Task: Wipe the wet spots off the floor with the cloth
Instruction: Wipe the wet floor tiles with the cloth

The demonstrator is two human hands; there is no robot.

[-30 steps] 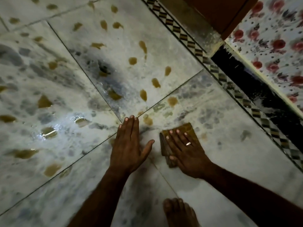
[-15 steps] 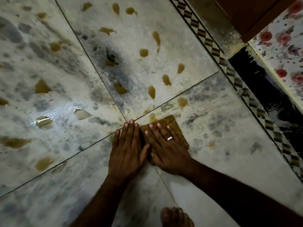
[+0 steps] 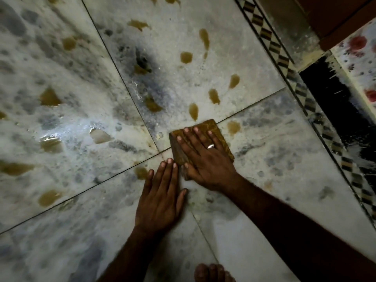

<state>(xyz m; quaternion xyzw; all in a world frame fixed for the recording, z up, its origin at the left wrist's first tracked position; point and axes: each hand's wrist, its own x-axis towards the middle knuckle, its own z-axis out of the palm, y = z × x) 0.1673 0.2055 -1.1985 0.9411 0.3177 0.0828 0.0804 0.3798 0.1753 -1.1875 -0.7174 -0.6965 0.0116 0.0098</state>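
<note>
Two hands lie flat on the floor [image 3: 264, 143] near the middle of the frame; the right hand [image 3: 205, 157] presses a folded brown cloth [image 3: 218, 131] against the tile, fingers straight and slightly spread on top of it, a ring [image 3: 210, 146] on one finger; the left hand [image 3: 160, 198] rests palm down just below and left of the cloth, fingers close together, holding nothing; brownish wet spots [image 3: 193, 110] dot the tiles above and to the left; one spot [image 3: 233, 127] sits just right of the cloth; bare toes [image 3: 211, 272] show at the bottom edge.
</note>
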